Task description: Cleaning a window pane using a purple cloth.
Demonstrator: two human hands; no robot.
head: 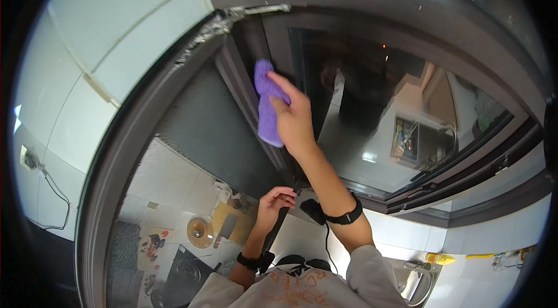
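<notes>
A purple fluffy cloth (271, 122) is pressed by my right hand (296, 118) against the dark window frame (244, 85), beside a tall glass pane (353, 103). My index finger points up along the cloth. Lower down, my left hand (272, 205) has loosely bent fingers and holds nothing visible. It is close to the lower edge of a dark-framed window sash (146, 99) at left; whether it touches that edge I cannot tell. Black bands circle both my forearms, and the right one (348, 214) carries a small black device with a cable.
Silvery torn film or tape (218, 24) clings to the sash's top corner. A cutting board (237, 221) with a cleaver (227, 226) shows in or through the sash glass. At lower right are a sink faucet (418, 266) and a yellow bottle (440, 259). A plugged cord (65, 203) hangs at left.
</notes>
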